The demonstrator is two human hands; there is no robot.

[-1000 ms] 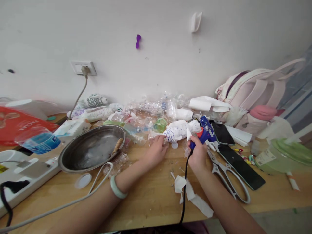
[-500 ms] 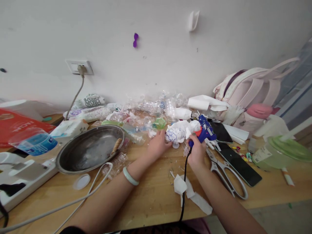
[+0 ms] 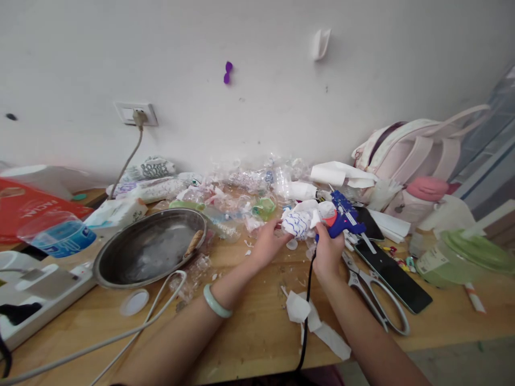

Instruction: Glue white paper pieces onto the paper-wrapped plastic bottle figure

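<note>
My left hand (image 3: 270,245) has its fingers closed round the near left end of a white paper-wrapped roll (image 3: 296,224) with wavy blue lines drawn on it. In my right hand (image 3: 328,254) is the handle of a blue hot glue gun (image 3: 341,219); its black cord hangs down over the table. The gun points away toward the wall, just right of the roll. Near my right thumb, a small white paper flap (image 3: 316,218) stands up against the roll. The right fingers are partly hidden behind the gun.
A metal basin (image 3: 148,246) stands left, beside a power strip (image 3: 48,300) and white cables. Scissors (image 3: 378,295), a dark phone (image 3: 394,276) and a green-lidded cup (image 3: 454,257) lie right. Clear plastic scraps and a pink backpack (image 3: 414,145) line the wall.
My left hand has shifted right with the roll, which now shows turned and shorter. My right hand and the glue gun have moved slightly right. The whole view has dropped a little.
</note>
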